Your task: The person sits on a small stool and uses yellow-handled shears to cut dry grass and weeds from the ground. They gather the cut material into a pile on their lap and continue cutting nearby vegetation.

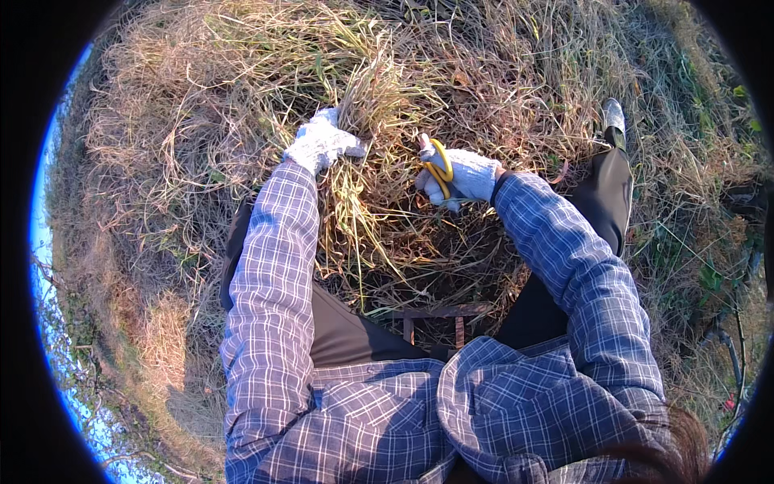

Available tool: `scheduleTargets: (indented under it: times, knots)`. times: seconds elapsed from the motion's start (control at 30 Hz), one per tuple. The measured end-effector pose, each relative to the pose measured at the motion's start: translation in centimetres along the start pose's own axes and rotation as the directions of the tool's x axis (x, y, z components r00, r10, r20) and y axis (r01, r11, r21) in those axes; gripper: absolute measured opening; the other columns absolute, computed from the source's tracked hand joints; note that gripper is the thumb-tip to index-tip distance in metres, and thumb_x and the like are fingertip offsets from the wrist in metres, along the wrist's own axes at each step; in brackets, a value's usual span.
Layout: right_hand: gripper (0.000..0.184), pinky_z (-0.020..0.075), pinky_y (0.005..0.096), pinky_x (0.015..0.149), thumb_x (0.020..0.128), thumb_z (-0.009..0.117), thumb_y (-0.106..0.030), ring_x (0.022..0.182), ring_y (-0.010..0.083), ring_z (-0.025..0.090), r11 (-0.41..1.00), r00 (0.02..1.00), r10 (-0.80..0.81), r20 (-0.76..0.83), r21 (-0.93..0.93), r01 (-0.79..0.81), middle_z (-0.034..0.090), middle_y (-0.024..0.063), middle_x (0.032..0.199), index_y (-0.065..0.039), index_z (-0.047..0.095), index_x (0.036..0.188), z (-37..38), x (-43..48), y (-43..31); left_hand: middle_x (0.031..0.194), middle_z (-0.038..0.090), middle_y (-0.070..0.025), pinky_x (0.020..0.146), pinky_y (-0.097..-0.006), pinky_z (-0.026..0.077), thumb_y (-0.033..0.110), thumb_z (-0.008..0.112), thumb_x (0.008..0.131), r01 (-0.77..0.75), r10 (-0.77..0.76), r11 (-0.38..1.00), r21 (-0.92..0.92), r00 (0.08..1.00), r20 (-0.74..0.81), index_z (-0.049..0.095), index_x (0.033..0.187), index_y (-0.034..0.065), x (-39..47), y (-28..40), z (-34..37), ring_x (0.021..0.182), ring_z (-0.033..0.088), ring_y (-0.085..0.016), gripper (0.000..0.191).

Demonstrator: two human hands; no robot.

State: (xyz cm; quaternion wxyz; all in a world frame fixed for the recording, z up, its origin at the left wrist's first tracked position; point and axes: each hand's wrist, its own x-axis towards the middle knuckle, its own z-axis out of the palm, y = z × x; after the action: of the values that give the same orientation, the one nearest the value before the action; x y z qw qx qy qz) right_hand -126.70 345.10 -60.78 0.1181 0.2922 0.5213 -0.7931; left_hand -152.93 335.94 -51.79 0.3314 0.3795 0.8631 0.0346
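Note:
My left hand (323,142), in a white knitted glove, is closed around a bunch of dry grass (372,103). The stems stick up above the fist and hang down below it. To the right, my right hand (453,172) wears a glove too, with a bare fingertip showing, and holds a tool by its yellow looped handles (442,168). The tool looks like scissors or shears; its blades cannot be made out. A gap of grass lies between the two hands.
Dry, tangled grass (181,151) surrounds me. A rusty metal frame (444,311) lies low between my legs. My right boot (614,118) rests on the grass at the right. Leafy branches (734,357) stand at the lower right.

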Motion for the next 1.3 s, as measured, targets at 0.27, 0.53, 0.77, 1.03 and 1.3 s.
scheduleTargets:
  times: [0.27, 0.53, 0.77, 1.03, 1.3]
  knots:
    - [0.068, 0.0508, 0.0286, 0.048, 0.101, 0.053, -0.062, 0.055, 0.0130, 0.061, 0.993, 0.998, -0.051, -0.049, 0.108, 0.056, 0.067, 0.0061, 0.072, 0.005, 0.065, 0.106, 0.0, 1.3, 1.6, 0.137, 0.064, -0.0199, 0.110, -0.0411, 0.048, 0.037, 0.090, 0.060, 0.022, -0.020, 1.000, 0.023, 0.997, -0.070, 0.056, 0.146, 0.0109, 0.7, -0.2, 0.5, 0.126, 0.061, -0.037, 0.096]
    - [0.063, 0.0516, 0.0292, 0.050, 0.098, 0.060, -0.060, 0.056, 0.0129, 0.062, 0.988, 0.997, 0.034, -0.064, 0.151, -0.024, 0.067, 0.0062, 0.071, 0.002, 0.067, 0.103, -0.1, 0.9, 0.9, 0.135, 0.066, -0.0190, 0.107, -0.0416, 0.051, 0.038, 0.090, 0.062, -0.049, 0.051, 0.998, 0.026, 0.997, -0.063, 0.056, 0.145, 0.0103, 0.3, -0.2, 0.5, 0.124, 0.064, -0.034, 0.094]
    - [0.046, 0.0461, 0.0233, 0.040, 0.103, 0.053, -0.056, 0.055, 0.0053, 0.062, 0.998, 0.995, 0.012, -0.104, 0.058, -0.005, 0.064, -0.0035, 0.070, -0.012, 0.063, 0.097, -0.7, 2.4, 0.7, 0.134, 0.066, -0.0180, 0.106, -0.0409, 0.051, 0.043, 0.094, 0.058, -0.034, 0.040, 0.996, 0.084, 0.997, -0.064, 0.055, 0.148, 0.0148, 0.7, -0.1, 0.9, 0.124, 0.064, -0.034, 0.102]
    - [0.028, 0.0507, 0.0269, 0.050, 0.102, 0.062, -0.040, 0.061, 0.0087, 0.063, 0.969, 0.998, -0.031, -0.060, 0.241, 0.045, 0.063, -0.0040, 0.070, -0.013, 0.067, 0.096, -1.1, 0.6, 0.3, 0.122, 0.073, -0.0147, 0.100, -0.0366, 0.053, 0.028, 0.097, 0.056, -0.132, 0.122, 0.916, -0.378, 0.991, -0.052, 0.064, 0.136, 0.0066, 6.1, -6.4, 1.5, 0.113, 0.070, -0.028, 0.089]
    - [0.053, 0.0569, 0.0303, 0.054, 0.101, 0.060, -0.055, 0.067, 0.0142, 0.069, 0.956, 1.000, -0.002, -0.022, 0.292, 0.008, 0.071, 0.0056, 0.079, -0.002, 0.066, 0.105, -1.3, 0.9, 0.6, 0.123, 0.074, -0.0125, 0.100, -0.0361, 0.054, 0.030, 0.097, 0.059, -0.189, 0.169, 0.937, -0.295, 0.981, -0.092, 0.062, 0.140, 0.0126, 6.9, -7.6, 1.8, 0.114, 0.070, -0.026, 0.089]
